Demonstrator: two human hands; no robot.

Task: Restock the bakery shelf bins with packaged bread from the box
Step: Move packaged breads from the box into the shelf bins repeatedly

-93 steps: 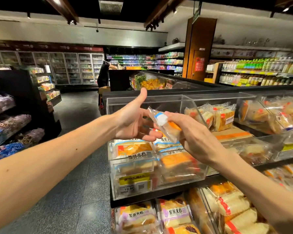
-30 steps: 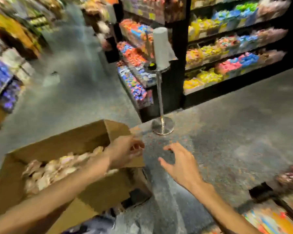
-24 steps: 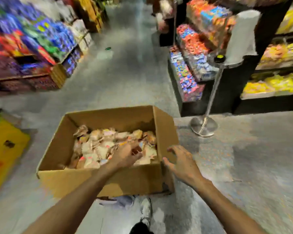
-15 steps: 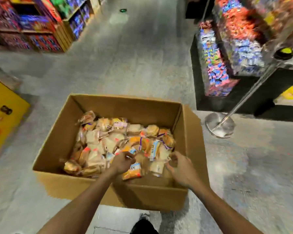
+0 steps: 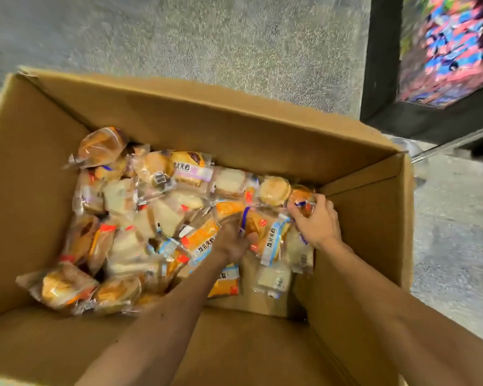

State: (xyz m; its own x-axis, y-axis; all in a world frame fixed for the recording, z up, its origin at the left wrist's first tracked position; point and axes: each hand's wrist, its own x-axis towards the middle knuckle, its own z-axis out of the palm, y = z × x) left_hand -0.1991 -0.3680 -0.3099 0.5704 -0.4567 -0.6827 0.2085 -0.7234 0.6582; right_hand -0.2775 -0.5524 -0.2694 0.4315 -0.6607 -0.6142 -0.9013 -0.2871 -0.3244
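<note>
An open cardboard box (image 5: 207, 126) stands on the floor below me, holding several clear-wrapped bread packets (image 5: 140, 207) in a loose heap. Both my arms reach down into its right half. My left hand (image 5: 230, 239) is sunk among the packets, its fingers and thumb closed on an orange bun packet with a purple strip (image 5: 248, 220). My right hand (image 5: 317, 220) is near the box's right wall and grips a round brown bun packet (image 5: 300, 197) at the edge of the heap. The bakery shelf bins are out of view.
Grey speckled floor (image 5: 207, 34) lies beyond the box. A black shelf unit with colourful packets (image 5: 444, 51) stands at the upper right, and a slanted metal pole (image 5: 446, 144) runs just past the box's right corner.
My head has dropped closer over the box. Both hands have gone deeper into the heap; the right hand moved toward the right wall and closed on the round bun packet.
</note>
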